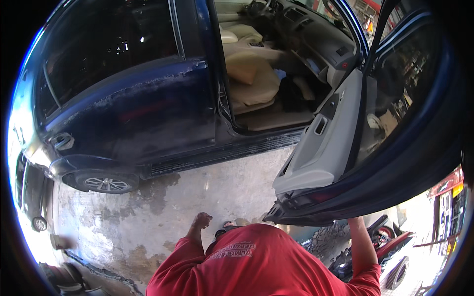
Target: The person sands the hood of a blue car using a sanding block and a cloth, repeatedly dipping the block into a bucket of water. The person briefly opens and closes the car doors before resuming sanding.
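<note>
My left hand (203, 220) hangs beside my body over the concrete floor, its fingers curled in and nothing visible in them. Ahead of me, the front door (323, 143) of a dark blue car (143, 106) stands wide open, its grey inner panel showing. My right forearm (363, 244) reaches up to the door's lower outer edge. Behind that edge the right hand is hidden, so its grip does not show. Through the doorway a beige front seat (254, 84) is visible, with a tan cushion-like piece on it.
A black running board (222, 154) runs under the doorway, and a rear wheel (106, 182) is at left. A red and black motorcycle (385, 241) stands close by my right arm. Another dark car (34, 192) is at far left. Stained concrete (168, 207) lies between me and the car.
</note>
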Tool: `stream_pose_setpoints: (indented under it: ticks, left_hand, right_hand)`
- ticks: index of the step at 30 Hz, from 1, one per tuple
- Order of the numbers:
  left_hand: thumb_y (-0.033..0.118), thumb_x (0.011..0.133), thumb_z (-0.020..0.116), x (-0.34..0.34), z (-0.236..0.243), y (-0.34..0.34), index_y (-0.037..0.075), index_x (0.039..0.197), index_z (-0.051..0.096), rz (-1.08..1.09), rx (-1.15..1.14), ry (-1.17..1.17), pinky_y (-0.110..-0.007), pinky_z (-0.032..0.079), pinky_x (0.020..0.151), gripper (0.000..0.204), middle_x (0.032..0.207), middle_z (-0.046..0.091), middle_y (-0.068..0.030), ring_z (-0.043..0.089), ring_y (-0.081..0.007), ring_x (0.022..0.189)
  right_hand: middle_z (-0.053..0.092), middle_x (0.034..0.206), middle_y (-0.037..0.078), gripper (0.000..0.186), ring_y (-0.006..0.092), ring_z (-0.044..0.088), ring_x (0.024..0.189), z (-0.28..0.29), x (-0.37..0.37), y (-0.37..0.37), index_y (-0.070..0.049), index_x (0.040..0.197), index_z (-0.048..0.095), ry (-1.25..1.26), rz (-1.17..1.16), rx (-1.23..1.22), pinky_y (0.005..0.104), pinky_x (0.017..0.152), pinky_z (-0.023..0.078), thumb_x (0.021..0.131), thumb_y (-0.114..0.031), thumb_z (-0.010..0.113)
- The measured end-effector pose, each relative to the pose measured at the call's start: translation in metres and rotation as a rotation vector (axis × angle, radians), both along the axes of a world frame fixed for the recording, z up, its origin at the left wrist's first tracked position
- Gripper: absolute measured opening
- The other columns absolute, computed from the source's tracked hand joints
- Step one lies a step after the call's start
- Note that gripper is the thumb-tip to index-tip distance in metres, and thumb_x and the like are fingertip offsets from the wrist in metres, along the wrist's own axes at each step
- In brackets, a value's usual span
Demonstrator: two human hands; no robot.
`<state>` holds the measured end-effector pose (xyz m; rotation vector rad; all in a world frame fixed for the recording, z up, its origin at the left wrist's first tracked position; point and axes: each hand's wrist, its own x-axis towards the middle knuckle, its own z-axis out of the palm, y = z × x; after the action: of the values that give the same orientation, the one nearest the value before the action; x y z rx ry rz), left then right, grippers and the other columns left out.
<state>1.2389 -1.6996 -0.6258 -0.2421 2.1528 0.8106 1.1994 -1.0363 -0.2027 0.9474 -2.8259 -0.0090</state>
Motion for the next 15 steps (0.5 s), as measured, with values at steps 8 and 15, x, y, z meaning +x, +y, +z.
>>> stream_pose_setpoints:
  ticks: [8,15]
  left_hand:
    - [0.038,0.095,0.073,-0.002,0.022,0.071,0.012,0.109,0.077,0.308,0.094,-0.125,-0.038,0.063,0.062,0.030,0.093,0.076,-0.0037,0.077,-0.0188,0.078]
    - [0.041,0.103,0.064,0.051,-0.002,0.073,0.006,0.111,0.077,0.293,0.004,-0.235,-0.043,0.065,0.065,0.038,0.098,0.080,-0.0133,0.079,-0.0252,0.082]
  right_hand:
    - [0.076,0.111,0.010,0.049,0.0336,0.070,0.115,0.010,-0.029,-0.052,-0.009,0.105,0.080,0.019,-0.012,-0.196,0.0519,0.108,0.049,0.076,-0.048,0.085]
    - [0.074,0.098,0.009,0.052,0.0316,0.069,0.106,0.021,-0.047,-0.088,-0.008,0.090,0.079,0.104,0.036,-0.340,0.0509,0.105,0.047,0.067,-0.054,0.084]
